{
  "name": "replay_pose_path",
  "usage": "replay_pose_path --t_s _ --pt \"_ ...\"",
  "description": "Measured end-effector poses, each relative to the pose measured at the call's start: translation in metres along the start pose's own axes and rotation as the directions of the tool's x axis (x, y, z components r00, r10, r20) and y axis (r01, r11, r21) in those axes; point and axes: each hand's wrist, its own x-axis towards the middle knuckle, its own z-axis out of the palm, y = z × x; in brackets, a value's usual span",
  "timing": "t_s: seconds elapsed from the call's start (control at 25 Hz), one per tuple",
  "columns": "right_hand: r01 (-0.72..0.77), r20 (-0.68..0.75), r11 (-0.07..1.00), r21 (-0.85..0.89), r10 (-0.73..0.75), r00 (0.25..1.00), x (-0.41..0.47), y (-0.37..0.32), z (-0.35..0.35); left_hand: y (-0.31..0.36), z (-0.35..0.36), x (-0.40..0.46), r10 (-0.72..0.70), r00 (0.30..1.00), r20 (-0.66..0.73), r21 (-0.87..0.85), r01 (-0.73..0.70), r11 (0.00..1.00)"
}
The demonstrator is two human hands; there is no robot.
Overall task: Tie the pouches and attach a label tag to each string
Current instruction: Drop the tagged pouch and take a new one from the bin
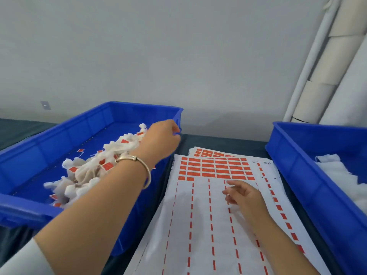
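My left hand [161,138] hangs over the right rim of the left blue bin [59,133], fingers loosely curled, with nothing visible in it. That bin holds a heap of white tied pouches [89,169] carrying red label tags. My right hand [243,194] rests on the label sheet [200,225], fingers relaxed and spread, just below the remaining block of red labels [215,168]. The lower part of the sheet shows only red dashes where labels were peeled off.
A second blue bin [309,175] stands at the right with white untied pouches [345,175] inside. More label sheets [208,152] lie under the top one. The table has a dark cover [224,141]. Cardboard tubes [327,76] lean against the wall at the back right.
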Motion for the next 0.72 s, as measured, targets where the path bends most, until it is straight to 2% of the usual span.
replay_pose_path --t_s 0.12,0.24,0.36,0.44,0.56,0.6,0.64,0.72 --pt "0.048 -0.056 0.997 -0.057 -0.051 0.997 -0.008 -0.032 -0.019 0.037 0.042 -0.028 0.099 0.979 0.179 -0.079 -0.086 0.993" --pt "0.182 -0.134 0.983 0.001 -0.18 0.974 -0.017 -0.078 -0.056 0.053 0.099 -0.06 0.154 0.928 0.339 -0.091 -0.13 0.987" --pt "0.297 -0.287 0.955 0.029 -0.276 0.917 -0.011 -0.119 -0.108 0.054 0.149 -0.081 0.125 0.867 0.483 -0.086 -0.096 0.992" --pt "0.242 -0.389 0.97 0.023 -0.214 0.896 0.003 -0.133 -0.144 0.053 0.172 -0.091 0.15 0.862 0.483 -0.058 -0.14 0.989" --pt "-0.048 -0.407 0.995 -0.09 0.007 0.913 0.023 -0.122 -0.197 0.046 0.187 -0.104 0.225 0.913 0.34 -0.044 -0.223 0.974" --pt "-0.148 -0.367 0.96 -0.238 0.052 0.929 0.028 -0.109 -0.214 0.043 0.188 -0.106 0.231 0.921 0.314 -0.058 -0.224 0.973" --pt "-0.225 -0.312 0.862 -0.453 0.083 0.946 0.032 -0.094 -0.231 0.042 0.189 -0.106 0.229 0.925 0.304 -0.073 -0.217 0.973" --pt "-0.26 -0.171 0.535 -0.804 0.211 0.963 0.027 -0.06 -0.257 0.039 0.189 -0.106 0.22 0.928 0.3 -0.09 -0.202 0.975"
